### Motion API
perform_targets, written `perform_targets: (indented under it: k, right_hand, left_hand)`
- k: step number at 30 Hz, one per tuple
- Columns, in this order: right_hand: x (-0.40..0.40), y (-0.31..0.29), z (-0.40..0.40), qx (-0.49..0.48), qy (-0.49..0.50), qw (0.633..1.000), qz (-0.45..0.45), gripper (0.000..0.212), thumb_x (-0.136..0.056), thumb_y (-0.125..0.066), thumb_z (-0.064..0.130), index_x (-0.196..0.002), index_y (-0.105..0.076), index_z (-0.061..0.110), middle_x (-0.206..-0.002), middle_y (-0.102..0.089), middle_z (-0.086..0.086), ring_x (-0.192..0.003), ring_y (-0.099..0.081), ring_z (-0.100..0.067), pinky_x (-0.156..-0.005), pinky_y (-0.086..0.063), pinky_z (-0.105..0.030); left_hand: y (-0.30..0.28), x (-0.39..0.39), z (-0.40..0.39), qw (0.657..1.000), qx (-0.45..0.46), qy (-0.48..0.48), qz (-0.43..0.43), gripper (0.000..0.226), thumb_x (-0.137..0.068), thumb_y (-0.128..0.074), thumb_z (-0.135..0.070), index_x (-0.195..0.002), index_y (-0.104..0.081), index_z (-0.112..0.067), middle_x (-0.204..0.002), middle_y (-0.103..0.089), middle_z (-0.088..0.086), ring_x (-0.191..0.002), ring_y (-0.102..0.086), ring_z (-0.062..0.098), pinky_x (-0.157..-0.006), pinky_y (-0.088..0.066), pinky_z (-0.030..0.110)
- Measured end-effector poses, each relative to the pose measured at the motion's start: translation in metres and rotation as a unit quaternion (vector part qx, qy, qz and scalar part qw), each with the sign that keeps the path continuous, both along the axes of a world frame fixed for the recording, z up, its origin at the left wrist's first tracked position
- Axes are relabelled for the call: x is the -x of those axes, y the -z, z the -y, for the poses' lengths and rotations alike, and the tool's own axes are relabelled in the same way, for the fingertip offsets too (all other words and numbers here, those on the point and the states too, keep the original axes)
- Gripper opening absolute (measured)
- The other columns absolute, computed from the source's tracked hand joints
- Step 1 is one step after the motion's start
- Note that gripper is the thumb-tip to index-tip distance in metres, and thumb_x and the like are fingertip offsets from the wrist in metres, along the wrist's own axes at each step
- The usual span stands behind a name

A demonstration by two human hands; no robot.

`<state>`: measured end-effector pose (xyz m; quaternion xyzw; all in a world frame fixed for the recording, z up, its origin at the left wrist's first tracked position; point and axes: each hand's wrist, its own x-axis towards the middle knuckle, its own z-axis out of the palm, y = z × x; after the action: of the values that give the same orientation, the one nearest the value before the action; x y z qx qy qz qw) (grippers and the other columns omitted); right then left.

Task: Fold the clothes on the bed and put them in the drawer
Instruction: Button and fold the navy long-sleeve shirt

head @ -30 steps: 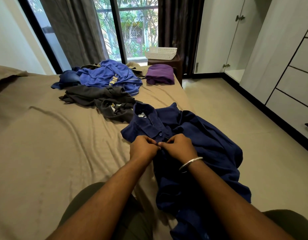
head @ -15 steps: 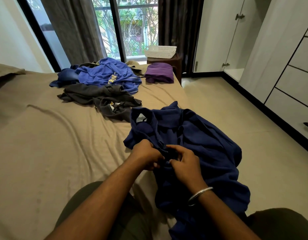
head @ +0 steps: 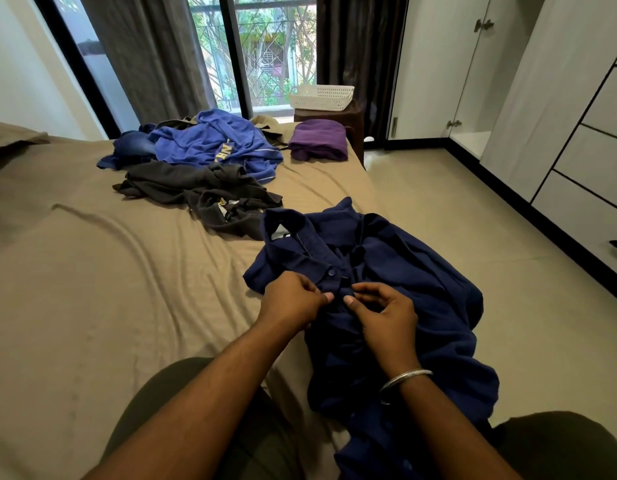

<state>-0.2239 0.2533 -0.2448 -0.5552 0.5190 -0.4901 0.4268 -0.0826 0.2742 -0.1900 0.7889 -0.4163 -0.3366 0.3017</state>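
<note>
At the bed (head: 92, 271) edge, both hands pinch the navy shirt (head: 404, 271) front; left hand (head: 293, 301) & right hand (head: 386, 317) hold the placket just below a done button (head: 331, 271); prob. buttoning up before folding; next: mate the next button w/ its hole, just below the grip.

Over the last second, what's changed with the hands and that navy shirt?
Both hands slid down the navy shirt's button placket toward the person. The left hand and right hand now pinch the fabric just below a fastened button, and the collar lies more open. The black garment, blue pile and folded purple cloth stayed put.
</note>
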Motion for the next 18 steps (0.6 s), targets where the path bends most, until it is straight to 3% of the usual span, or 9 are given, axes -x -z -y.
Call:
perform_targets:
  k: [2,7,10,14,18]
  right_hand:
    - [-0.0001,-0.0011,-0.0007,0.018,0.023,0.999,0.021,0.022,-0.075,-0.084,0.011,-0.088,-0.071,0.024,-0.083,-0.073,0.008,-0.080,-0.068,0.001,-0.073,-0.054,-0.016]
    - [0.0004,-0.0050,-0.0027,0.040,0.029,0.998,0.025,0.023,-0.077,-0.082,0.008,-0.084,-0.068,0.024,-0.082,-0.071,0.009,-0.078,-0.067,0.003,-0.070,-0.053,-0.013]
    - [-0.0003,-0.0076,-0.0052,0.064,0.005,0.998,0.018,0.026,-0.077,-0.081,0.006,-0.084,-0.067,0.027,-0.083,-0.072,0.010,-0.081,-0.068,0.000,-0.074,-0.054,-0.015]
    - [-0.0021,-0.0085,-0.0074,0.073,-0.031,0.997,-0.002,0.025,-0.077,-0.080,0.004,-0.084,-0.067,0.023,-0.084,-0.071,0.009,-0.082,-0.068,0.000,-0.073,-0.052,-0.013]
    - [-0.0032,-0.0087,-0.0081,0.072,-0.037,0.997,-0.006,0.027,-0.077,-0.079,0.002,-0.084,-0.064,0.025,-0.083,-0.070,0.008,-0.080,-0.067,0.001,-0.070,-0.051,-0.011]
  left_hand:
    - [-0.0005,-0.0029,-0.0010,0.998,0.049,-0.032,0.022,0.027,-0.080,-0.080,-0.031,-0.068,-0.060,-0.017,-0.067,-0.069,0.004,-0.064,-0.069,0.023,-0.070,-0.061,0.040]
    - [0.0001,-0.0059,-0.0063,0.991,0.105,-0.010,0.086,0.027,-0.077,-0.082,-0.026,-0.071,-0.056,-0.021,-0.070,-0.065,-0.004,-0.066,-0.066,0.018,-0.071,-0.059,0.041]
    - [-0.0008,-0.0023,-0.0059,0.993,0.097,0.018,0.061,0.020,-0.076,-0.084,-0.030,-0.070,-0.066,-0.023,-0.070,-0.068,-0.004,-0.064,-0.065,0.011,-0.064,-0.057,0.028]
    - [-0.0019,0.0002,-0.0056,0.994,0.098,0.039,0.032,0.010,-0.081,-0.080,-0.028,-0.074,-0.072,-0.026,-0.067,-0.068,-0.011,-0.060,-0.059,-0.001,-0.053,-0.041,0.007]
    - [0.0020,-0.0013,-0.0047,0.996,0.083,0.031,-0.010,0.012,-0.083,-0.078,-0.017,-0.076,-0.073,-0.025,-0.071,-0.070,-0.003,-0.065,-0.063,0.006,-0.065,-0.055,0.023]
